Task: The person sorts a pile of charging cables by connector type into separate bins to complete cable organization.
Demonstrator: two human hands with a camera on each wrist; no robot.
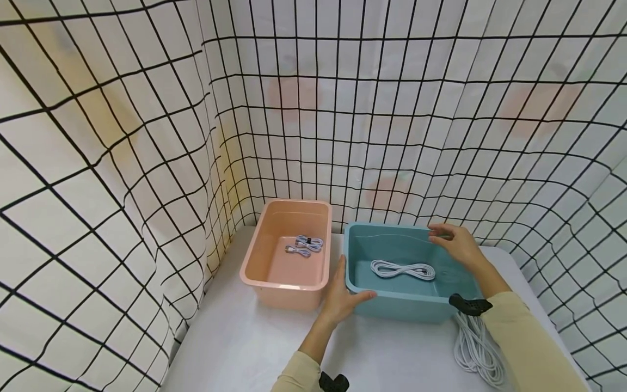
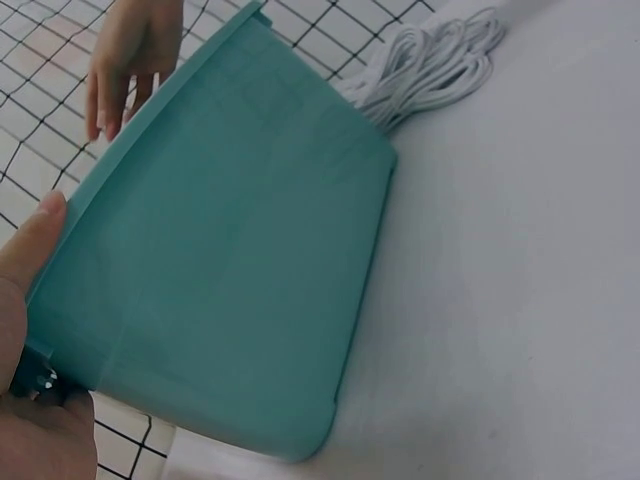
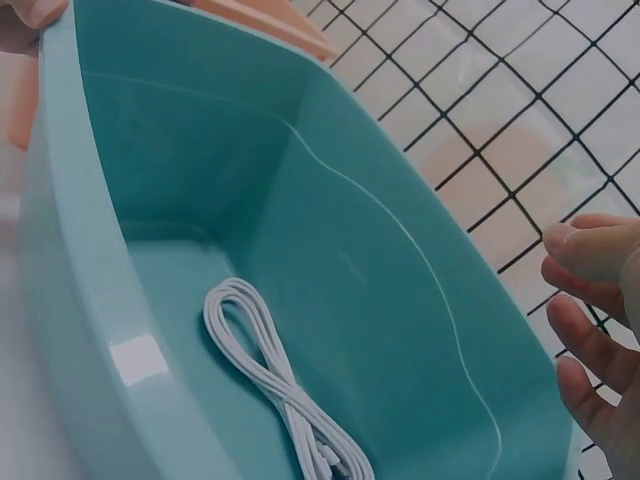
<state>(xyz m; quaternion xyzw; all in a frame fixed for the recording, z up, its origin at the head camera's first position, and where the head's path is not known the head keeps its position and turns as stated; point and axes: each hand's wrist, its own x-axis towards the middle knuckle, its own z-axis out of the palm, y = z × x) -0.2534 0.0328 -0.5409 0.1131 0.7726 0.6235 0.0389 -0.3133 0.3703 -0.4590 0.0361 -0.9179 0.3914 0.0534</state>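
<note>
A teal plastic bin (image 1: 399, 305) stands on the white table, with a coiled white cable (image 1: 403, 269) lying on its floor. My left hand (image 1: 343, 296) grips its near-left corner, thumb up the side wall and fingers along the front. In the left wrist view the thumb lies on the rim of the teal bin (image 2: 230, 250). My right hand (image 1: 453, 242) rests at the far rim with relaxed fingers. In the right wrist view those fingers (image 3: 590, 335) hover just behind the rim of the bin (image 3: 60, 250), above the cable (image 3: 270, 380).
A pink bin (image 1: 274, 272) stands left of the teal one, with a small bundled cable (image 1: 306, 244) inside. A loose pile of white cable (image 1: 477, 348) lies on the table at the right. Grid-patterned curtains close in the back and both sides.
</note>
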